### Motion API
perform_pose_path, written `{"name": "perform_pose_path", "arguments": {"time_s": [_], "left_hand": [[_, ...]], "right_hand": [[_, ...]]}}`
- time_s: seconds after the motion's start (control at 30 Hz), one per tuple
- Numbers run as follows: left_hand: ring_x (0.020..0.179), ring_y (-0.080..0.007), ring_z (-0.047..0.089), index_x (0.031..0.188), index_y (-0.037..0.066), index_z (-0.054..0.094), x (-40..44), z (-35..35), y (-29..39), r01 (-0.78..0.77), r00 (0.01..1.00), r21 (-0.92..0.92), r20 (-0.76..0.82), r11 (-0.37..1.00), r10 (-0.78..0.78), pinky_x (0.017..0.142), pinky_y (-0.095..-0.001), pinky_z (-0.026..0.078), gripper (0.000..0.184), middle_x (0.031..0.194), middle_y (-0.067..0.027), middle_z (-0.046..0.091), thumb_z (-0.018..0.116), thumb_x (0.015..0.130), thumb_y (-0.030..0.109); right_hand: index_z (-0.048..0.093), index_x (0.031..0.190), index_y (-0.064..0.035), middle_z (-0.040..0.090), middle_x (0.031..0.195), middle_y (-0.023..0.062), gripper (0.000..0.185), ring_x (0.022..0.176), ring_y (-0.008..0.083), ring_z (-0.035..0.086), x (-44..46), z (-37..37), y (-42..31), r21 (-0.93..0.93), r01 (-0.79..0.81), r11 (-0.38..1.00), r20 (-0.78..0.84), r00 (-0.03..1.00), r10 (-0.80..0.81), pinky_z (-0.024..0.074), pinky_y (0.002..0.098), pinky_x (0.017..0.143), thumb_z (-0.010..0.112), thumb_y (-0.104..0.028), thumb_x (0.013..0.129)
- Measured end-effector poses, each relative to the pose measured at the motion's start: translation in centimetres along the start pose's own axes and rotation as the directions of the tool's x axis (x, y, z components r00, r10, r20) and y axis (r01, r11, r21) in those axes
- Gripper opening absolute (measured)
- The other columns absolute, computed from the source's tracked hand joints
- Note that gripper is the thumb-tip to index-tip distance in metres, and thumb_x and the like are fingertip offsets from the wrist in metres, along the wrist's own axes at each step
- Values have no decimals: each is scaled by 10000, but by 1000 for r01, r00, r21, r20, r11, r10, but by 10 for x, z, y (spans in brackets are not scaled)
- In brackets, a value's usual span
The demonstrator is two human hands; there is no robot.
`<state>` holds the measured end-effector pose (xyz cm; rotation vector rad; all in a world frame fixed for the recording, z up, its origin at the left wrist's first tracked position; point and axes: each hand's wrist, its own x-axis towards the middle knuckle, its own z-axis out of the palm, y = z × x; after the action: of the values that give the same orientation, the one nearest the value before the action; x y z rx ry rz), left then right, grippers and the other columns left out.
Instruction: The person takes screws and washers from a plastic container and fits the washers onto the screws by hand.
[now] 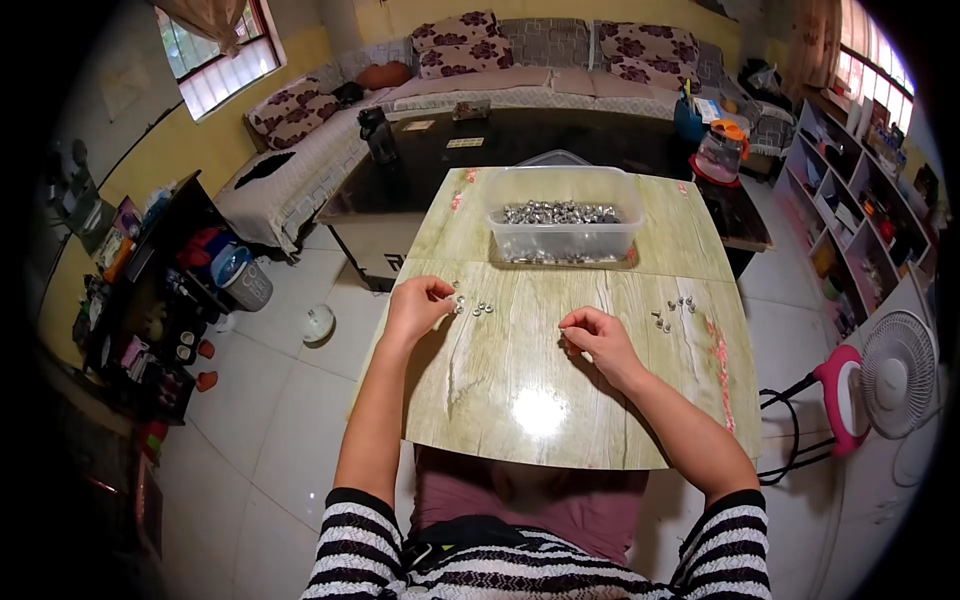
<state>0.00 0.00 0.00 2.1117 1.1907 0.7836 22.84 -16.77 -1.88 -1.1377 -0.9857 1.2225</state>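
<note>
My left hand (pixel 416 308) is over the left part of the marble-patterned table, its fingers curled into a pinch beside several small silvery metal pieces (pixel 482 308). Whatever lies between those fingertips is too small to make out. Right of the table's middle, my right hand (pixel 602 345) has thumb and forefinger pressed together, with a tiny thing perhaps at the tips. A second loose group of similar metal pieces (pixel 675 310) lies to its right. Beyond both hands stands a clear plastic tub (pixel 565 243) holding many shiny metal pieces (pixel 560 213).
Behind the light table (pixel 520 380) is a dark glossy table (pixel 560 130) with a black bottle (pixel 377 135) and a water jug (pixel 720 155). A fan (pixel 897 375) stands at right, near white shelves (pixel 830 200). A grey bin (pixel 246 285) sits left on the floor.
</note>
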Motion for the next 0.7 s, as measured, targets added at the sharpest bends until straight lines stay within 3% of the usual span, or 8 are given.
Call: {"name": "perform_pose_path", "arguments": {"time_s": [0.2,0.27,0.47,0.6,0.7], "left_hand": [[614,-129,579,770,28,644,2,0,-20,60,997,36,39,998,-61,599,-247,463,196,679,-62,618,687,588,87],[615,-130,580,773,28,643,1,1,-21,97,994,38,39,995,-99,599,-246,462,203,675,-57,618,691,583,82],[615,-150,581,757,27,630,-6,7,-17,137,991,35,4,990,-137,601,-265,464,196,664,-76,609,669,593,127],[635,-193,575,777,20,618,-3,2,-8,-14,999,85,-38,996,18,604,-296,461,203,744,-106,580,650,596,108],[610,-141,545,820,19,608,-13,10,22,-113,994,101,22,988,111,587,-267,455,218,732,-75,588,662,647,139]], "right_hand": [[540,871,-10,554,761,29,79,673,92,530,-3,5,-1,49,37,998,-48,998,-34,458,211,630,529,-58,809],[536,883,-7,557,767,34,87,680,93,538,-3,4,1,146,2,989,-24,1000,1,461,210,636,529,-51,809],[522,861,-22,537,728,20,84,635,88,523,-8,4,-4,131,-12,991,-56,998,19,447,205,577,551,-34,783],[537,831,-33,535,708,-2,98,609,63,492,0,0,0,-80,118,990,-64,990,-124,418,196,549,593,-66,758],[548,799,-30,527,702,-17,100,608,44,460,-6,-5,-12,-170,156,973,-88,981,-172,389,185,540,613,-77,740]]}}
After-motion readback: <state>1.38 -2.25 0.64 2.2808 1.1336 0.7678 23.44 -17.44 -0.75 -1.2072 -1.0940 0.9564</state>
